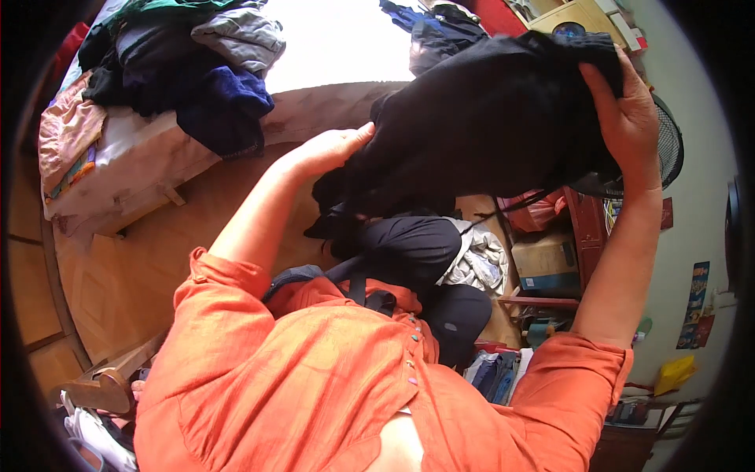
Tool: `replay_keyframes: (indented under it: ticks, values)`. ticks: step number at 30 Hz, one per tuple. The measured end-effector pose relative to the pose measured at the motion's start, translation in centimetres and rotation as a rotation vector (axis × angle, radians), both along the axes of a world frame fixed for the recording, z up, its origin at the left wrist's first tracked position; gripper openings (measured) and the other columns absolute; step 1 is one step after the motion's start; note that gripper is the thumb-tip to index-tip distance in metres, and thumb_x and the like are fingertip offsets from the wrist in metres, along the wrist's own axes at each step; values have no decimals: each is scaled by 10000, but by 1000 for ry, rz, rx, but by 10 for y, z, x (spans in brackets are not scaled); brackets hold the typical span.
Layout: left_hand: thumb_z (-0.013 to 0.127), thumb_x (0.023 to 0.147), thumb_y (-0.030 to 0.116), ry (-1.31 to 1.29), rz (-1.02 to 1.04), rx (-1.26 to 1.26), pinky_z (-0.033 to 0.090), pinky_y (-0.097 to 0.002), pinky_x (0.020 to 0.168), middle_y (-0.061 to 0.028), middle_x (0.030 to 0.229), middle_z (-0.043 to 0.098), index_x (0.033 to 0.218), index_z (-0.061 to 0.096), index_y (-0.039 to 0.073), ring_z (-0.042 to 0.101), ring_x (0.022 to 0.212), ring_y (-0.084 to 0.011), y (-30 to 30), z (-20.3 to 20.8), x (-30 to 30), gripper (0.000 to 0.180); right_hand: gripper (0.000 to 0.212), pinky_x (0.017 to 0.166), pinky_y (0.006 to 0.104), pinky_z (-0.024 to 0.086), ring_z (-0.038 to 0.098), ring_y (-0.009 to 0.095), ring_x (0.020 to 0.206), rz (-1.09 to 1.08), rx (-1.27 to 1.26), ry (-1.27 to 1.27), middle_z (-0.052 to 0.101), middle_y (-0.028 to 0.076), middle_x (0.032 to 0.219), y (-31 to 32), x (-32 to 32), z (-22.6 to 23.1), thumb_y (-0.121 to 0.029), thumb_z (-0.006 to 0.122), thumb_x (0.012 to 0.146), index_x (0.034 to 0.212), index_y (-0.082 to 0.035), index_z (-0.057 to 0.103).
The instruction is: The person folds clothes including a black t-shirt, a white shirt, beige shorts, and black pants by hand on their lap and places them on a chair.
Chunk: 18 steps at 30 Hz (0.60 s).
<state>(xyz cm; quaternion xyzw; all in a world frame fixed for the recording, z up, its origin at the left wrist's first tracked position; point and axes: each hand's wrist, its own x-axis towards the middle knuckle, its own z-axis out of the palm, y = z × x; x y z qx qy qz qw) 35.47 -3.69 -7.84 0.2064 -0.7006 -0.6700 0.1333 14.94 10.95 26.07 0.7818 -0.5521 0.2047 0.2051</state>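
Note:
A black garment [480, 118] with a ribbed edge at its upper right is held up and spread in front of me. My right hand [633, 122] grips that ribbed edge, its thumb and fingers pressed on the cloth. At the garment's left side, my left hand [338, 148] holds the cloth; the thumb lies along the edge and the fingers are mostly hidden. From the lower right of the garment a thin dark cord dangles. Folds hide its shape, so whether it is a top or trousers is unclear.
Rumpled dark and grey clothes [228, 86] lie on the bed [141, 157] at far left; dark blue clothes [440, 35] are at the far middle. A fan [670, 141] stands behind my right wrist. A cardboard box [545, 259] and folded clothes [497, 376] sit at right.

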Motion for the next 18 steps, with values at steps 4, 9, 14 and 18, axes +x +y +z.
replay_keyframes:
  ticks: [4, 9, 14, 18]
  values:
    - [298, 987, 656, 227, -1, 309, 279, -339, 1129, -116, 1429, 517, 1456, 435, 41, 455, 1313, -222, 20, -2, -20, 786, 313, 900, 263, 473, 645, 139, 1005, -94, 49, 67, 695, 39, 1102, 1, -2, 20, -197, 624, 972, 1255, -64, 617]
    - [657, 923, 344, 559, -258, 469, 384, -322, 1061, -100, 1297, 595, 1392, 493, 29, 545, 1179, -181, 11, 16, -29, 588, 314, 871, 254, 475, 638, 116, 982, -95, 113, 98, 699, 15, 1064, -6, -28, 31, -199, 608, 981, 1259, -53, 611]
    - [699, 845, 73, 436, -212, 305, 396, -339, 1059, -72, 1264, 599, 1340, 513, 9, 536, 1188, -174, -1, -25, -42, 533, 342, 930, 260, 445, 607, 148, 1065, -479, 148, -136, 665, 65, 1143, 19, -46, 66, -209, 540, 1011, 1307, -45, 586]
    - [687, 868, 95, 214, -98, 153, 418, -310, 1018, -43, 1192, 625, 1280, 569, 49, 549, 1121, -142, 22, -72, -54, 431, 420, 1063, 312, 379, 518, 222, 1256, -406, 152, 122, 538, 126, 1367, 73, -85, 119, -174, 456, 1024, 1420, -36, 486]
